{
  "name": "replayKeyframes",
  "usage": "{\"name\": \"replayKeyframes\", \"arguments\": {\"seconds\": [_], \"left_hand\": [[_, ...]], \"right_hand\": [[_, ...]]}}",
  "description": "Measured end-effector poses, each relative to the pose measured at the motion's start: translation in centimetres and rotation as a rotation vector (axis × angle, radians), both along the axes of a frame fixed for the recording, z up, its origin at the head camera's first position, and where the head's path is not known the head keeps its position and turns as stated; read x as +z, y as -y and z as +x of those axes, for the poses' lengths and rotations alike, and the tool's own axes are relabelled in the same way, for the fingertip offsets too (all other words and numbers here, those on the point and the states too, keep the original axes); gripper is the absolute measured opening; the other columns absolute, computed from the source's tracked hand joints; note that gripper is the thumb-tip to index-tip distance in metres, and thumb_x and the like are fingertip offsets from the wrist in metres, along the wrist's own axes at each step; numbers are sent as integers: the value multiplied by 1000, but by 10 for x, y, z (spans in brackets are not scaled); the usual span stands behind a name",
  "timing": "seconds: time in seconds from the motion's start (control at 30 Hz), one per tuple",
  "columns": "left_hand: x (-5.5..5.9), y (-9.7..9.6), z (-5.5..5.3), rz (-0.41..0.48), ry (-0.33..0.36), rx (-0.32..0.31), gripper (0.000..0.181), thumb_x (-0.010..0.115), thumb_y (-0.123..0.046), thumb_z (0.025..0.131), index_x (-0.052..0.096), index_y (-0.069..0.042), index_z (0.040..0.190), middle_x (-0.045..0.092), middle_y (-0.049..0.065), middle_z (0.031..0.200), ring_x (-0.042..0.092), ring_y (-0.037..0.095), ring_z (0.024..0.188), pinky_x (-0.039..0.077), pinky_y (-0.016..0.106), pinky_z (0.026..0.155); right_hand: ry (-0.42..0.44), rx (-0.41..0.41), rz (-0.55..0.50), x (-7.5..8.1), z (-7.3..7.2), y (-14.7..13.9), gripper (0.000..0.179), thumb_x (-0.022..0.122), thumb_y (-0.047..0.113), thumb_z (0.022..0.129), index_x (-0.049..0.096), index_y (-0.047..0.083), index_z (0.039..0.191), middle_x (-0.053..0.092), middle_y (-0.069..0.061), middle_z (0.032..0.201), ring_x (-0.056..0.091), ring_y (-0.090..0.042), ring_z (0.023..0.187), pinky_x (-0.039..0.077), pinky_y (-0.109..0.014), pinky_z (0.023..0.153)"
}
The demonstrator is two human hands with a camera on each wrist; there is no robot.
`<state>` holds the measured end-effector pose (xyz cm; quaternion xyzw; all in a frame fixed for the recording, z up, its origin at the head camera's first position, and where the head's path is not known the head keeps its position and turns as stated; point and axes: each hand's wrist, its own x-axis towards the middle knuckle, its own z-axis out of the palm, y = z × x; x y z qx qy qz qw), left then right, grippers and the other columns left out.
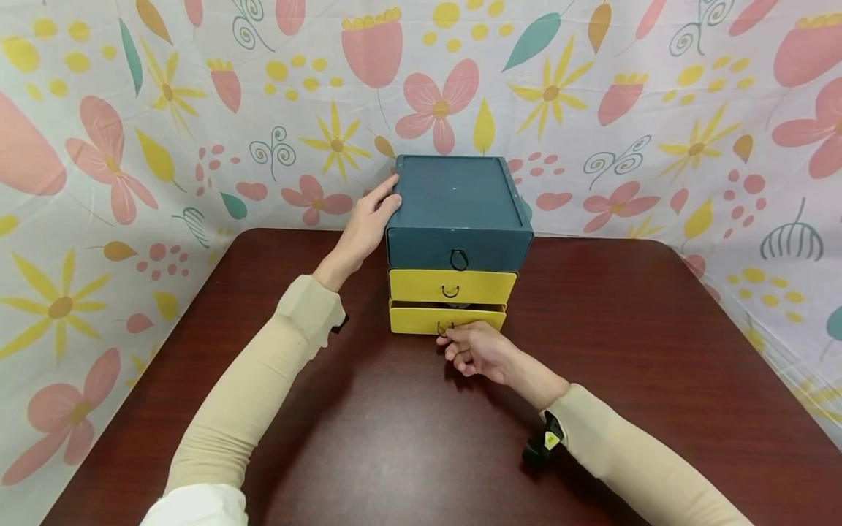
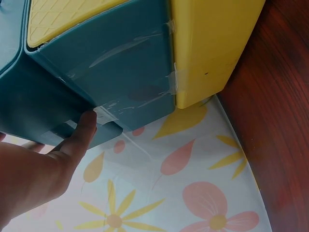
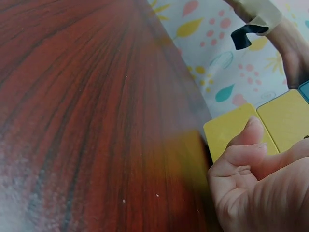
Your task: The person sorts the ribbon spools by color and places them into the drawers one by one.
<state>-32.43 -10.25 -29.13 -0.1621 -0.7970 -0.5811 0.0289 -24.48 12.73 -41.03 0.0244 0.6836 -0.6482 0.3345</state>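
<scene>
A small drawer cabinet (image 1: 454, 193) with a dark teal top section stands on the table. Its bottom yellow drawer (image 1: 411, 320) is pulled out a little, leaving a dark gap above its front. My right hand (image 1: 483, 352) pinches the small ring pull of that drawer, with thumb and fingers bent around it. In the right wrist view the curled fingers (image 3: 248, 145) hide the pull itself. My left hand (image 1: 367, 223) rests against the cabinet's upper left side, its fingers extended along the edge; the left wrist view shows a fingertip (image 2: 88, 118) touching the teal wall.
Above the bottom drawer sits a closed yellow drawer (image 1: 421, 285) with a ring pull, and over it a teal drawer front (image 1: 421, 250) with a black loop. The dark red wooden table (image 1: 625, 321) lies around the cabinet. A floral curtain (image 1: 434, 44) hangs close behind.
</scene>
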Motion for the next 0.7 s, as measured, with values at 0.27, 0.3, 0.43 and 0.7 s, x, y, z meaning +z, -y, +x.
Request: {"name": "replayKeyframes", "arguments": {"seconds": [0.27, 0.3, 0.43, 0.7], "left_hand": [[0, -1, 0, 5, 7, -3, 52, 39, -36, 104, 28, -26, 154, 24, -5, 161, 22, 15, 149, 25, 40, 120], [1, -1, 0, 5, 9, -3, 52, 39, -36, 104, 28, -26, 154, 24, -5, 161, 22, 15, 149, 25, 40, 120], [4, -1, 4, 7, 19, -5, 51, 39, -34, 105, 27, -25, 154, 23, -4, 161, 22, 16, 149, 24, 40, 120], [1, 0, 0, 12, 18, -4, 51, 38, -36, 104, 28, -26, 154, 23, -5, 161, 22, 15, 149, 24, 40, 120]], "right_hand": [[7, -6, -1, 0, -3, -1, 33, 42, 20, 104, 56, -7, 118, 58, 2, 64, 46, -8, 51, 39, -19, 47], [6, -6, 0, 0, -3, -1, 33, 42, 20, 104, 56, -7, 118, 58, 2, 64, 46, -8, 51, 39, -19, 48], [4, -3, 0, 1, -3, -1, 33, 41, 20, 104, 56, -7, 118, 58, 3, 64, 46, -8, 51, 39, -18, 48], [15, -6, 1, 3, -7, 0, 34, 41, 20, 104, 55, -7, 119, 58, 3, 64, 45, -8, 51, 39, -18, 48]]}}
